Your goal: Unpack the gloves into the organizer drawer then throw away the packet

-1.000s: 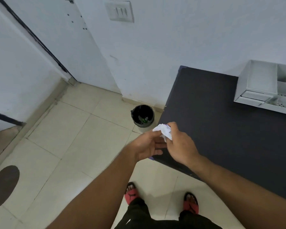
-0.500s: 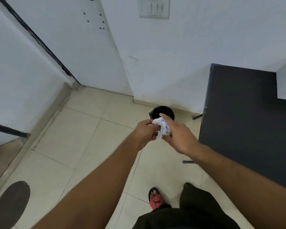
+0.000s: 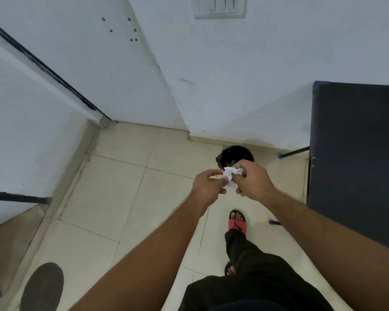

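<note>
Head view: two hands, left hand (image 3: 208, 187) and right hand (image 3: 253, 180), one crumpled packet (image 3: 230, 175), one bin (image 3: 235, 154).

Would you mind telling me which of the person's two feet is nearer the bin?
The foot in the red sandal, stepped forward just below the hands. The other foot trails behind, only its toes showing past the dark trouser leg, well farther from the bin.

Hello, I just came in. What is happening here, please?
A person stands on the tiled floor and holds a crumpled white packet between both hands, the left hand and the right hand. Both pinch it in front of the body. A small black bin stands on the floor by the wall, just beyond the hands, beside a dark table. The packet is not yet in the bin.
</note>
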Tool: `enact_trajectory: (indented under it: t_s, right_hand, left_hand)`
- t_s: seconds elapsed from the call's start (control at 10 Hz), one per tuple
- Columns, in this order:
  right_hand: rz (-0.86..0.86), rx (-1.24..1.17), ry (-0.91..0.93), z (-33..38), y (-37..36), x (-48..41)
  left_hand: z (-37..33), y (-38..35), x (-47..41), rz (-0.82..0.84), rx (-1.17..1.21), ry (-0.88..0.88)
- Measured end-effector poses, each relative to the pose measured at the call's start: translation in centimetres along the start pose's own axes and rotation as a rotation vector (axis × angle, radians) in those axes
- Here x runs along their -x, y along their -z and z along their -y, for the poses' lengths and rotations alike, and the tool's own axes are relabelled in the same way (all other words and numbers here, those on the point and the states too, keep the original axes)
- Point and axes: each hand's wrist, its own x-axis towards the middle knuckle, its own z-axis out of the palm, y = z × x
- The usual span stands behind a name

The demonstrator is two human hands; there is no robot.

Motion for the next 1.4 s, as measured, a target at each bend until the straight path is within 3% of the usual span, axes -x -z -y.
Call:
enact_trajectory:
  t_s: [0.2, 0.3, 0.4, 0.5, 0.6, 0.8, 1.1, 1.4]
  right_hand:
    - [0.171, -0.05, 0.016, 0.4, 0.0, -5.5]
    - [0.259, 0.206, 0.139, -0.5, 0.2, -6.6]
    - [0.218, 0.427, 0.178, -1.5, 0.5, -9.0]
    - [0.124, 0.475, 0.098, -2.2, 1.0, -12.3]
    - [0.033, 0.468, 0.029, -4.1, 0.4, -16.5]
    - [0.009, 0.487, -0.151, -12.1, -3.0, -25.1]
    - [-0.016, 0.39, -0.318, -22.3, -7.7, -33.1]
    - [-0.061, 0.309, -0.328, -21.2, -7.5, -32.4]
  left_hand:
    - [-2.6, 0.3, -5.2, -0.112, -0.062, 0.076]
    - [-2.8, -0.2, -7.3, -0.132, -0.079, 0.147]
    - [-3.1, -1.1, -10.2, -0.063, -0.103, 0.229]
    - [-3.7, -1.8, -13.5, 0.021, -0.082, 0.254]
    - [-3.4, -2.1, -18.0, 0.064, -0.2, 0.141]
    - [-0.6, -1.9, -27.1, 0.192, -0.787, -0.139]
    - [4.4, -4.4, -36.0, 0.274, -0.737, -0.036]
    - [5.0, -5.6, -38.0, 0.312, -0.868, -0.043]
